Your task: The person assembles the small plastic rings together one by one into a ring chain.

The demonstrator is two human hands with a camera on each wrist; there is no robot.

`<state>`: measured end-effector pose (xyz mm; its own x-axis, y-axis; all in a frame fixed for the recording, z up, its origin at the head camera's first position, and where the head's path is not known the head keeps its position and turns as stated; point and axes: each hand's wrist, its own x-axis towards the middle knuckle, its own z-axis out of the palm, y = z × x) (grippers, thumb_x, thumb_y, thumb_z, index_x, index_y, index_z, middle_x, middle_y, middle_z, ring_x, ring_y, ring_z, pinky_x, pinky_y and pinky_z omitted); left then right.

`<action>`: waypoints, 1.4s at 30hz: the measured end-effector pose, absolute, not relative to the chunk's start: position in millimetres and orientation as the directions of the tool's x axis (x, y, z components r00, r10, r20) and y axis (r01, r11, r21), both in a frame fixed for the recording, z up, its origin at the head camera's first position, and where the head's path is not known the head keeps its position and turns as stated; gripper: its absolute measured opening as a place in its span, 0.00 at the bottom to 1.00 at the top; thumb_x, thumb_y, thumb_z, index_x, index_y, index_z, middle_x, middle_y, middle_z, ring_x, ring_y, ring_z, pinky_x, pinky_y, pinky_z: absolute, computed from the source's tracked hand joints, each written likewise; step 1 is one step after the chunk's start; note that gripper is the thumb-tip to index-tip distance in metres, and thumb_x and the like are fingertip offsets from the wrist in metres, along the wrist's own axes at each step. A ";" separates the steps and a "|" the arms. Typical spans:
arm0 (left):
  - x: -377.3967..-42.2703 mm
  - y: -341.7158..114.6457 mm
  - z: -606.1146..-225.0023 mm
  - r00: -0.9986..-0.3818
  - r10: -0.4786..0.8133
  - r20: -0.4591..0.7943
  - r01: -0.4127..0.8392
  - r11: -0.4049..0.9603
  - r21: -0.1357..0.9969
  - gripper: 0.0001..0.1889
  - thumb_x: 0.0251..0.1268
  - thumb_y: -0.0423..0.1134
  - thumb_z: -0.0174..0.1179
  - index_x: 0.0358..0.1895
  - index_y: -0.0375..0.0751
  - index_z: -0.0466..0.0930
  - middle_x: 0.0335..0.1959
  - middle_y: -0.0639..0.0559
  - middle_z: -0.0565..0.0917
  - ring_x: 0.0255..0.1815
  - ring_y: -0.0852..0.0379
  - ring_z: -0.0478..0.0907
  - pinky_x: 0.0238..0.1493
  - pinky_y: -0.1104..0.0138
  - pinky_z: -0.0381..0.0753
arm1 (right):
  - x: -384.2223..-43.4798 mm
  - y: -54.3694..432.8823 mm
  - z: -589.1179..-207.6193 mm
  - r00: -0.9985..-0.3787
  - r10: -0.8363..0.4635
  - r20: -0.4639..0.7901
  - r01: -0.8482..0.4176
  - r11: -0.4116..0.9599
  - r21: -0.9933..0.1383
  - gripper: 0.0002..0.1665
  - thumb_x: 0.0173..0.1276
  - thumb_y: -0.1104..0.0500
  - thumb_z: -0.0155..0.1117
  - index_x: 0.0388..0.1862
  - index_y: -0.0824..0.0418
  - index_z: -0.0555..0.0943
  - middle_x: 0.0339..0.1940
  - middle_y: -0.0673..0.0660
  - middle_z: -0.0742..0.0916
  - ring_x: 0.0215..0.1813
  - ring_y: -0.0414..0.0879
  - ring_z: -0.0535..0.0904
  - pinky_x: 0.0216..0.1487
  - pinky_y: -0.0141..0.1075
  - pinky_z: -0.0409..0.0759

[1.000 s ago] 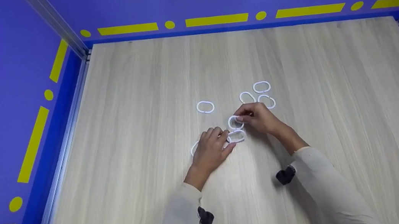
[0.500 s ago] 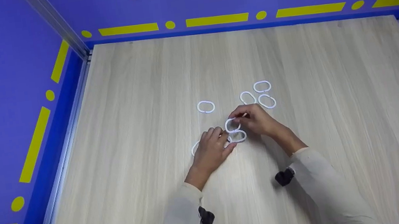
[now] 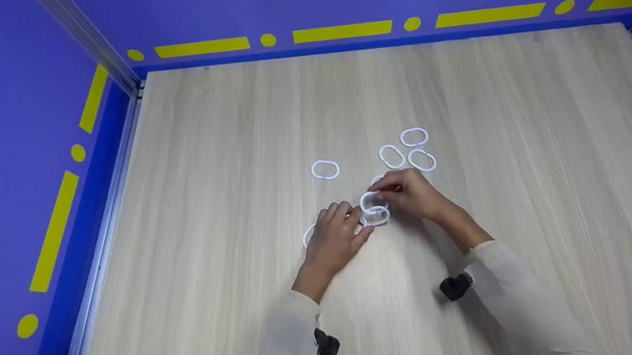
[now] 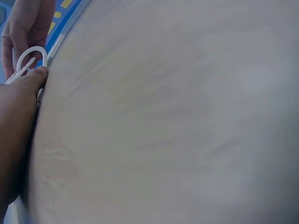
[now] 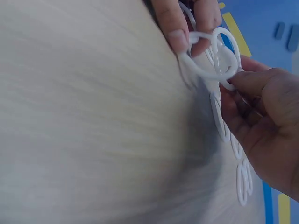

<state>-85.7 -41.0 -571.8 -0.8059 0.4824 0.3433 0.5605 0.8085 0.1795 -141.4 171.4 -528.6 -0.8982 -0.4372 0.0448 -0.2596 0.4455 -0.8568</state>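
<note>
My left hand (image 3: 333, 237) lies low over the table, pinching a white oval ring (image 3: 383, 219) between thumb and fingers. The right hand (image 3: 413, 194) pinches a second white oval ring (image 3: 363, 203) by its far side. These two rings cross each other between the hands; in the right wrist view the upright ring (image 5: 236, 42) passes across the flatter one (image 5: 205, 73) at the left thumb (image 5: 178, 42). Another ring (image 3: 307, 237) shows from under the left hand's outer side, mostly hidden by it. Just beyond the right fingers, part of one more ring (image 3: 376, 179) peeks out.
Three loose white rings lie grouped beyond the right hand, the farthest ring (image 3: 414, 137) among them. A single ring (image 3: 325, 169) lies beyond the left hand. Blue panels (image 3: 342, 3) with yellow marks border the wooden table (image 3: 225, 140) at the back and left.
The right hand has moved slightly toward the person, bringing its ring down across the left hand's ring. A ring beyond the right fingers now partly shows. The left hand has stayed in place.
</note>
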 end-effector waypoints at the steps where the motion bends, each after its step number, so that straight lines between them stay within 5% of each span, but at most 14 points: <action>1: -85.9 -41.3 -571.8 -0.808 0.482 0.338 0.559 0.809 0.182 0.20 0.71 0.57 0.60 0.50 0.44 0.84 0.41 0.52 0.80 0.42 0.55 0.76 0.43 0.63 0.74 | -140.3 174.3 -529.4 -0.910 -0.413 0.035 -0.237 0.449 -0.861 0.10 0.64 0.74 0.67 0.43 0.67 0.89 0.40 0.65 0.91 0.38 0.39 0.82 0.40 0.24 0.78; 10: -85.3 -51.2 -572.5 -0.832 0.453 0.320 0.529 0.821 0.213 0.22 0.71 0.57 0.60 0.55 0.44 0.82 0.44 0.53 0.81 0.46 0.55 0.76 0.46 0.63 0.74 | -129.1 190.9 -533.9 -0.939 -0.344 -0.027 -0.123 0.406 -0.906 0.07 0.62 0.74 0.69 0.39 0.70 0.88 0.38 0.68 0.90 0.34 0.34 0.78 0.37 0.23 0.77; 21: -85.3 -58.6 -570.3 -0.845 0.442 0.302 0.514 0.827 0.228 0.24 0.71 0.59 0.57 0.55 0.44 0.83 0.45 0.52 0.81 0.47 0.54 0.75 0.46 0.61 0.73 | -104.8 192.8 -545.6 -0.943 -0.307 0.132 -0.249 0.384 -0.889 0.09 0.61 0.72 0.71 0.39 0.64 0.90 0.37 0.61 0.90 0.38 0.34 0.81 0.42 0.21 0.79; 30: -82.8 -37.7 -549.9 -0.875 0.419 0.245 0.472 0.851 0.229 0.36 0.68 0.66 0.54 0.69 0.43 0.75 0.60 0.50 0.82 0.62 0.52 0.76 0.64 0.57 0.73 | -101.0 188.1 -547.9 -0.948 -0.310 0.066 -0.200 0.426 -0.882 0.09 0.64 0.69 0.70 0.44 0.66 0.88 0.38 0.61 0.91 0.35 0.34 0.79 0.38 0.23 0.77; 36: -78.6 -6.7 -550.8 -0.806 0.462 0.370 0.575 0.759 0.305 0.34 0.66 0.62 0.62 0.65 0.41 0.77 0.57 0.51 0.84 0.61 0.54 0.79 0.65 0.61 0.76 | -102.0 186.9 -549.9 -0.961 -0.273 0.053 -0.170 0.426 -0.889 0.04 0.63 0.68 0.72 0.37 0.65 0.87 0.33 0.60 0.90 0.32 0.34 0.78 0.36 0.24 0.75; 42: -79.7 -7.3 -564.7 -0.822 0.445 0.356 0.564 0.722 0.401 0.29 0.64 0.60 0.66 0.60 0.43 0.80 0.52 0.53 0.85 0.55 0.56 0.80 0.61 0.64 0.77 | -101.7 187.2 -549.8 -0.964 -0.265 0.027 -0.142 0.426 -0.894 0.03 0.64 0.65 0.72 0.36 0.65 0.87 0.33 0.60 0.90 0.31 0.35 0.77 0.35 0.25 0.74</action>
<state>-79.7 -7.3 -564.7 -0.8219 0.4449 0.3558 0.5642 0.7219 0.4006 -101.7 187.2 -549.8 -0.9640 -0.2647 0.0274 -0.1423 0.4257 -0.8936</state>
